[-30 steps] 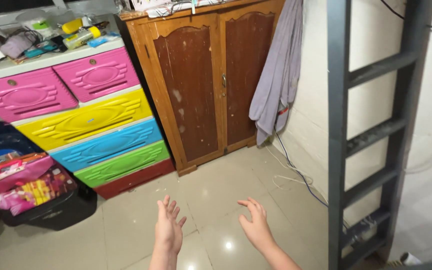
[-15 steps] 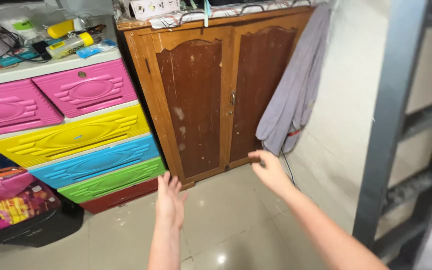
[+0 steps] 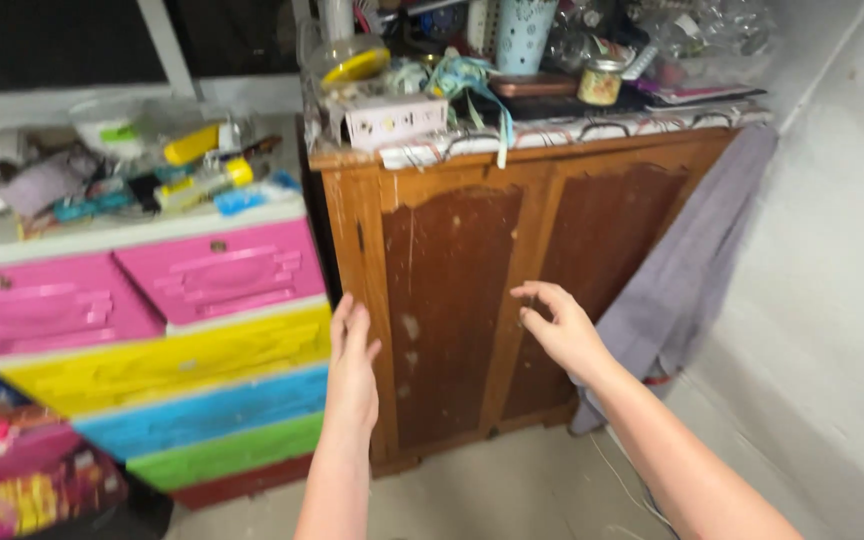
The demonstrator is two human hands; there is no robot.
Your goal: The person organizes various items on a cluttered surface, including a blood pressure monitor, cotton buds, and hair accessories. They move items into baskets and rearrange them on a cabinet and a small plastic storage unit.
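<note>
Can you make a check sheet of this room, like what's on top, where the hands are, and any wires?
Surface: wooden cabinet top, covered by a patterned cloth.
Job's things: cabinet's two doors, both shut.
Clutter: jar, patterned cup, small white box on the cabinet; bottles and bits on the colourful drawer chest.
Hands: left hand open, before the cabinet's left edge; right hand open, near the door seam; both empty.
Cables: thin wire on the floor.
Surroundings: grey cloth hanging against the white wall.
</note>
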